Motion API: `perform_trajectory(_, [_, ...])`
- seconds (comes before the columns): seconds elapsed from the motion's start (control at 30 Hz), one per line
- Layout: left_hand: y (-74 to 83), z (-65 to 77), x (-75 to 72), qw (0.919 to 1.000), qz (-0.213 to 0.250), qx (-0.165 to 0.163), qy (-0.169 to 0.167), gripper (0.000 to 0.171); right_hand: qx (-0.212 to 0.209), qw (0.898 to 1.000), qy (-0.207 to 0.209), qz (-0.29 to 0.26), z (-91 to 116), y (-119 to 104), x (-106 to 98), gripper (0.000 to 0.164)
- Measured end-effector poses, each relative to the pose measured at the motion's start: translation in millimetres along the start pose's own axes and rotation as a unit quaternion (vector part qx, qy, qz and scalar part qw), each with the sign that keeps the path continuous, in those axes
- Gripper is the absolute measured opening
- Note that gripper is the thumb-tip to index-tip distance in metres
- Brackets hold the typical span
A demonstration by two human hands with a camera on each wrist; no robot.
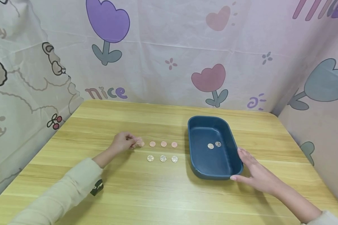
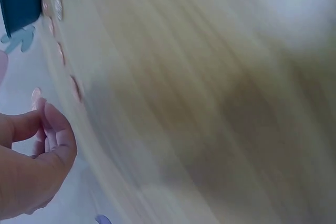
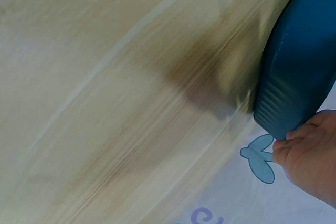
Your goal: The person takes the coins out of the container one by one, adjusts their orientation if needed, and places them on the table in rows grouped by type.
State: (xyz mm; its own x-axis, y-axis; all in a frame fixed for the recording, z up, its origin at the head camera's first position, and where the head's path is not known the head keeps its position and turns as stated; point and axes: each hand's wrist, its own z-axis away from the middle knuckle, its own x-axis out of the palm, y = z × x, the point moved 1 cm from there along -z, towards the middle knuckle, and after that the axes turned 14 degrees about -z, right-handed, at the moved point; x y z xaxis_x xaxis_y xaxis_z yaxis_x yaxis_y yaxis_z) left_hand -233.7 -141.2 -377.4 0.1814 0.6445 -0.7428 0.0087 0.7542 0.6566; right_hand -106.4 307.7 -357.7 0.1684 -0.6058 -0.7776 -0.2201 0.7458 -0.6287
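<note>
My left hand [image 1: 122, 142] pinches a copper-coloured coin [image 2: 35, 96] between thumb and fingertips, above the left end of a row of several copper-coloured coins [image 1: 163, 144] on the table. In front of that row lie three silvery coins [image 1: 163, 158]. A dark blue rectangular tray [image 1: 198, 165] stands right of the coins, with two coins [image 1: 210, 146] on its floor. My right hand [image 1: 257, 175] touches the tray's near right side, fingers extended along its outer wall and thumb near the corner. The right wrist view shows these fingers against the tray's outside.
The wooden table [image 1: 146, 193] reaches back to a hanging cloth [image 1: 155, 75] printed with flowers. More printed cloth [image 1: 17, 131] hangs along the left and right sides. A small dark object [image 1: 97, 187] shows beneath the left sleeve [image 1: 70, 184].
</note>
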Motion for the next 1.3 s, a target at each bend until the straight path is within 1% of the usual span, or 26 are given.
perform_trajectory(0.17, [-14.3, 0.7, -8.9, 0.9987, -0.034, -0.027, -0.025, 0.017, 0.002, 1.000, 0.001, 0.001, -0.5, -0.4, -0.1, 0.101])
perform_trajectory(0.23, [-18.2, 0.2, -11.2, 0.9979, -0.038, -0.041, -0.034, 0.015, 0.003, 1.000, 0.001, -0.001, -0.6, -0.4, 0.1, 0.101])
perform_trajectory(0.4, [-22.4, -1.3, -16.3, 0.9955, -0.046, -0.067, -0.049, 0.013, 0.002, 1.000, -0.001, -0.002, -0.3, 0.4, 1.0, 0.100])
perform_trajectory(0.5, [-21.9, -1.2, -18.5, 0.9942, -0.061, -0.072, -0.051, 0.013, 0.001, 1.000, -0.001, -0.002, -0.2, 0.6, 1.3, 0.100])
perform_trajectory(0.63, [-20.4, -1.2, -20.3, 0.9930, -0.076, -0.080, -0.043, 0.014, 0.001, 1.000, -0.001, -0.002, -0.1, 0.5, 1.7, 0.100])
perform_trajectory(0.73, [-19.7, -0.9, -21.0, 0.9918, -0.091, -0.080, -0.040, 0.015, 0.002, 1.000, -0.001, -0.002, 0.0, 0.7, 2.0, 0.100])
perform_trajectory(0.83, [-19.5, -0.4, -21.5, 0.9910, -0.104, -0.072, -0.043, 0.016, 0.003, 1.000, -0.001, -0.001, 0.1, 1.1, 2.2, 0.100])
perform_trajectory(0.9, [-19.4, -0.8, -21.9, 0.9912, -0.105, -0.072, -0.039, 0.017, 0.005, 1.000, -0.001, -0.001, 0.2, 1.3, 2.2, 0.100])
perform_trajectory(0.97, [-18.8, -1.6, -22.0, 0.9906, -0.123, -0.056, -0.023, 0.015, 0.005, 1.000, -0.001, 0.000, 0.4, 1.1, 2.2, 0.100])
perform_trajectory(1.0, [-18.0, -1.8, -21.9, 0.9904, -0.131, -0.043, -0.010, 0.015, 0.006, 1.000, -0.001, 0.000, 0.3, 1.1, 2.1, 0.100])
perform_trajectory(1.07, [-15.8, -2.7, -21.9, 0.9891, -0.145, -0.009, 0.023, 0.014, 0.005, 1.000, -0.001, 0.001, 0.3, 0.7, 1.7, 0.100])
perform_trajectory(1.13, [-11.6, -3.1, -22.0, 0.9845, -0.163, 0.029, 0.058, 0.014, 0.005, 1.000, -0.001, 0.002, 0.1, 0.2, 1.1, 0.101])
perform_trajectory(1.2, [-5.0, -2.9, -21.7, 0.9837, -0.154, 0.052, 0.078, 0.013, 0.005, 1.000, -0.001, 0.002, -0.3, -0.1, 0.4, 0.101])
perform_trajectory(1.3, [7.3, -2.4, -19.9, 0.9837, -0.140, 0.068, 0.089, 0.014, 0.004, 1.000, 0.001, -0.001, -0.7, 0.3, 0.0, 0.101])
